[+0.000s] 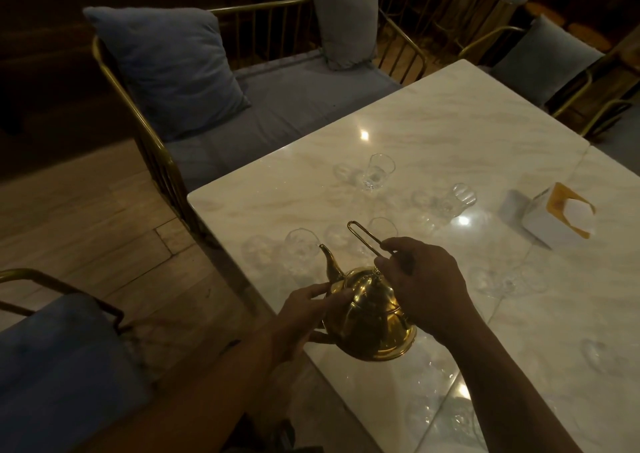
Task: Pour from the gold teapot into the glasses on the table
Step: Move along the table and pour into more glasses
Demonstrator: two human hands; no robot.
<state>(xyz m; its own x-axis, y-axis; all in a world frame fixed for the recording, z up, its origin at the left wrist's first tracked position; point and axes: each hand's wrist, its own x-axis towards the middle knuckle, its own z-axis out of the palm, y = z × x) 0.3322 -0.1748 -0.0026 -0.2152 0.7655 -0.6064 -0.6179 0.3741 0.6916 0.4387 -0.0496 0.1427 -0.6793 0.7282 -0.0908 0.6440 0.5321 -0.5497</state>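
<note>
Right fingers (390, 245) pinch handle (362, 240) of teapot (374, 317) | left fingers (330, 296) seemingly flat on body

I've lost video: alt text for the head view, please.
The right hand grips the wire handle of the gold teapot, tilted over the near corner of the marble table, while the left hand rests straight fingers on its side. Its spout points at a clear glass; more glasses and a tissue box sit beyond.
</note>
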